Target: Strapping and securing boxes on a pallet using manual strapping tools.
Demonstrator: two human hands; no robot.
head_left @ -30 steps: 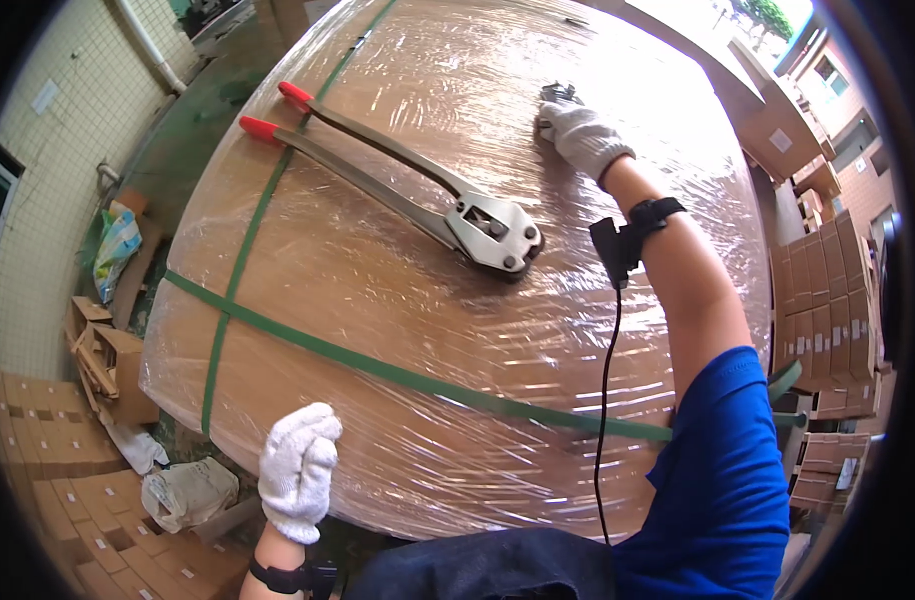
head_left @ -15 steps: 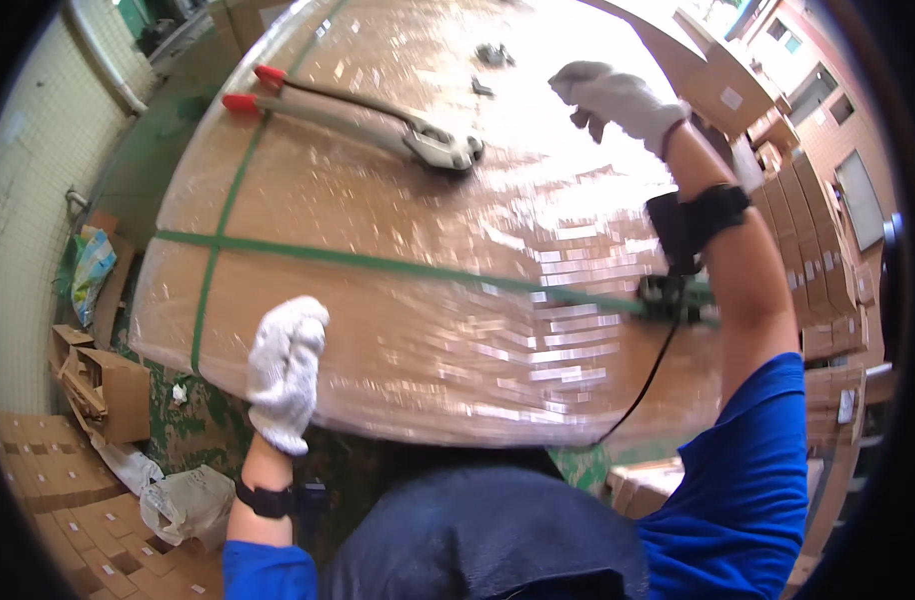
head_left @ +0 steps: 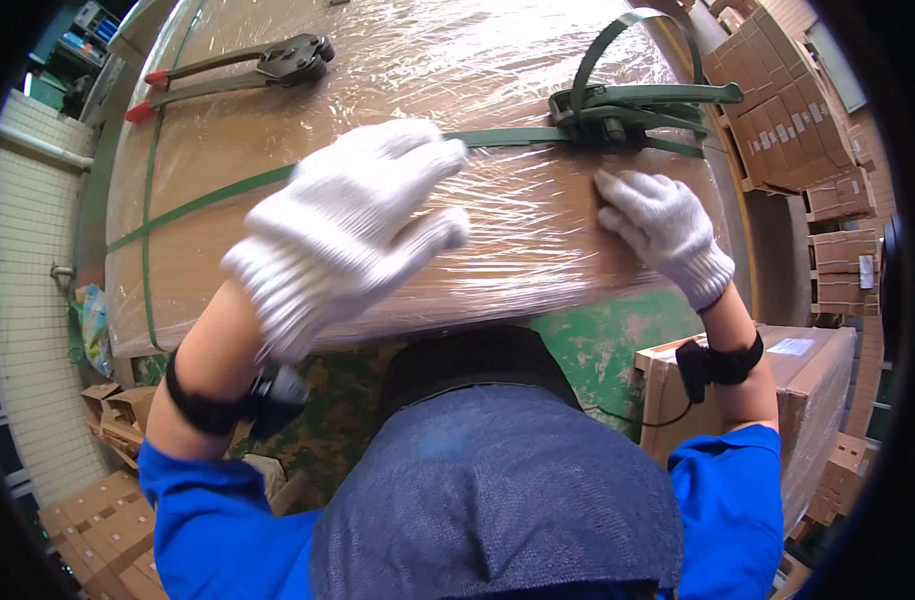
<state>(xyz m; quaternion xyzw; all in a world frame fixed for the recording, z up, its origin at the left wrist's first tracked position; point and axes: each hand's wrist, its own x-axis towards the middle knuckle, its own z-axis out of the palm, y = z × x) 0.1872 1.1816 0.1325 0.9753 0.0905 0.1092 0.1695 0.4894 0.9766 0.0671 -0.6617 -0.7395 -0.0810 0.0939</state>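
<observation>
A large film-wrapped cardboard load (head_left: 193,265) lies in front of me, bound by crossing green straps (head_left: 223,188). My left hand (head_left: 353,200), in a white knit glove, hovers over the near strap. Its fingers stretch forward with the thumb apart, holding nothing. On the right, a dark green strap tensioner (head_left: 613,118) sits on that strap, a loop of strapping arching above it. My gloved right hand (head_left: 663,225) is just on the near side of the tensioner, loosely bent with fingers apart and nothing visible in it. A strap sealer (head_left: 293,65) with red handle ends rests at the far left.
A wrapped carton (head_left: 813,385) stands near my right arm. Stacked cartons (head_left: 778,110) line the right side, with more cartons (head_left: 103,525) at the lower left. A tiled wall (head_left: 38,220) runs along the left, and green floor (head_left: 618,335) shows below the load.
My left hand has risen and moved forward over the strap, its fingers opening out. My right hand has come back from the far side to near the tensioner. The view has shifted too.
</observation>
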